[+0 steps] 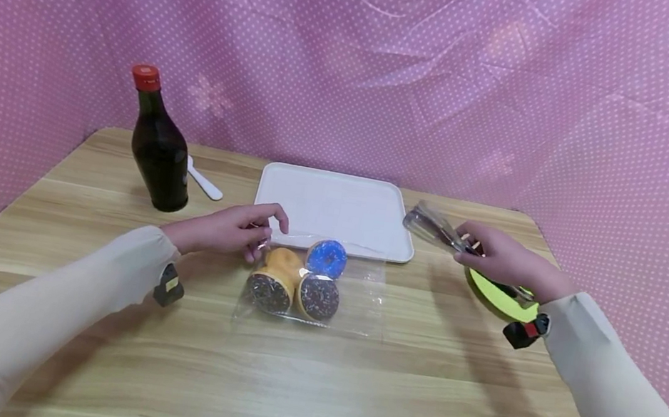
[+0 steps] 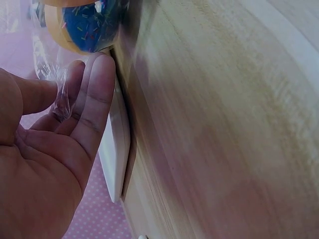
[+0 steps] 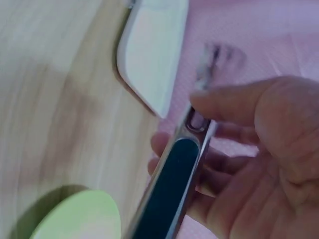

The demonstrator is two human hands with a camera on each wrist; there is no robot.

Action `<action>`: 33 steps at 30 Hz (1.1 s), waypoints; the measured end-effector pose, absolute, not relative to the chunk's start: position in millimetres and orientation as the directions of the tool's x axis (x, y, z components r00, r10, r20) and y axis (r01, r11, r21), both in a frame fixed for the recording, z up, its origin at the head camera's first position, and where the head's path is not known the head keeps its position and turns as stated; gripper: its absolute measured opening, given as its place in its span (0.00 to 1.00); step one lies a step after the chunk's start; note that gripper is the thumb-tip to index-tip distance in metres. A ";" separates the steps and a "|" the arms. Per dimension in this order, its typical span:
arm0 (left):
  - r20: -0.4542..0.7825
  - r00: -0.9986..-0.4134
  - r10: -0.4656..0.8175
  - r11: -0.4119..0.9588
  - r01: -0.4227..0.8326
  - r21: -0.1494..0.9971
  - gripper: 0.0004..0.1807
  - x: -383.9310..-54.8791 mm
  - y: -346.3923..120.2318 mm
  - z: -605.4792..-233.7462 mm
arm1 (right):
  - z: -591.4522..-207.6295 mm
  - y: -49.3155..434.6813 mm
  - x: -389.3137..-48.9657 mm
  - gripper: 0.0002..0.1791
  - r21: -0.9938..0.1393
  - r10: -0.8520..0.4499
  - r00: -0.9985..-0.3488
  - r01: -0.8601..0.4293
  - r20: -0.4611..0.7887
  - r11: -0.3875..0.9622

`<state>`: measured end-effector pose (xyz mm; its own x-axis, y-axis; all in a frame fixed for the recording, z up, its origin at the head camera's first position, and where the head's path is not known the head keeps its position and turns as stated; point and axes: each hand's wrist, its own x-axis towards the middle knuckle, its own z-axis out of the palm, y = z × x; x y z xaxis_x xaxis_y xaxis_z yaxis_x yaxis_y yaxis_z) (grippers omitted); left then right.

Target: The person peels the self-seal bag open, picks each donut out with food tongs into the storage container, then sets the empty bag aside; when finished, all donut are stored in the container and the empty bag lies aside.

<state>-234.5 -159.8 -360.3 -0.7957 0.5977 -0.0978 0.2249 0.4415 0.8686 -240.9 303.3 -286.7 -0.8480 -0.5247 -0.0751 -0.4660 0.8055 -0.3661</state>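
A clear plastic bag (image 1: 360, 299) lies on the table with several doughnuts in it. One has blue icing (image 1: 327, 258), two have dark sprinkled tops (image 1: 318, 298), and one shows a plain orange-yellow side (image 1: 284, 262). My left hand (image 1: 234, 228) pinches the bag's left edge between thumb and fingers; the crumpled plastic (image 2: 62, 94) shows in the left wrist view. Above the right side of the table, my right hand (image 1: 502, 257) holds a pair of tongs (image 3: 172, 184), metal with a dark inset on the handle. Their far end is blurred and points left, towards the tray.
Behind the bag lies a white tray (image 1: 334, 208). A yellow-green plate (image 1: 499, 298) is under the right hand. At the back left stands a dark bottle (image 1: 162, 157) with a red cap, beside a white knife-like utensil (image 1: 206, 182). Pink dotted cloth (image 1: 351, 96) hangs around the table.
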 end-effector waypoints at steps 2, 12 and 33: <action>-0.100 -0.795 0.598 0.439 0.220 0.871 0.14 -234.5 -159.8 -360.4 | -284.9 306.5 -238.2 0.15 -0.397 -0.538 -0.834 -0.456 -0.121 0.796; -0.101 -0.794 0.599 0.451 0.230 0.862 0.14 -235.3 -160.0 -361.0 | -300.0 316.5 -229.1 0.18 -0.482 -0.595 -0.757 -0.428 -0.272 0.765; -0.117 -0.797 0.592 0.435 0.194 0.879 0.14 -234.7 -158.8 -360.9 | -336.0 265.8 -240.0 0.23 -0.570 -0.693 -0.675 -0.476 -0.252 0.670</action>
